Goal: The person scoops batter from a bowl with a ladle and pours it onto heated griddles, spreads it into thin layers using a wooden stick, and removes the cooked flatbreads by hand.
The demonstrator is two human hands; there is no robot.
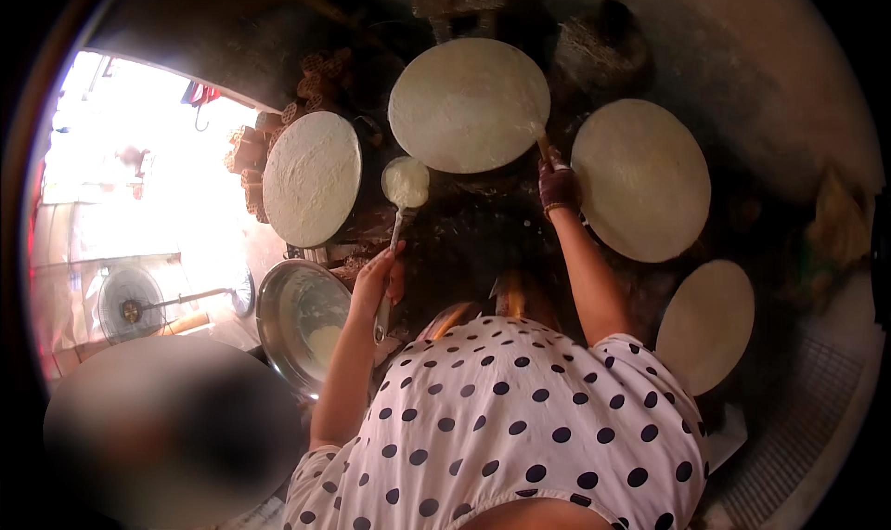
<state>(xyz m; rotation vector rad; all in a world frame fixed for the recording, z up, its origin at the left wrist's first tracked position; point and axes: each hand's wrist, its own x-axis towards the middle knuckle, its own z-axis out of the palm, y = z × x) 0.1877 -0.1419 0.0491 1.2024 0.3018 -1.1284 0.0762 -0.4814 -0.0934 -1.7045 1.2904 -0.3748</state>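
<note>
My left hand (382, 277) is closed round the long handle of a metal ladle (406, 183), which holds pale, thick batter. Close to the ladle's left stands a round pan (312, 179) coated with a lumpy whitish layer. A dark knitted glove covers my right hand (559, 187), closed on a short wooden tool (543, 146) whose far end meets the right rim of the large round middle pan (469, 105). A thin pale layer covers that pan. Beside my left forearm, a steel basin (271, 309) contains more batter.
To the right stand another large coated pan (640, 179) and a smaller pale disc (707, 326). Stacked perforated briquettes (249, 154) are at the left, by a bright opening. A fan (130, 307) is farther left. A blurred oval hides the lower left.
</note>
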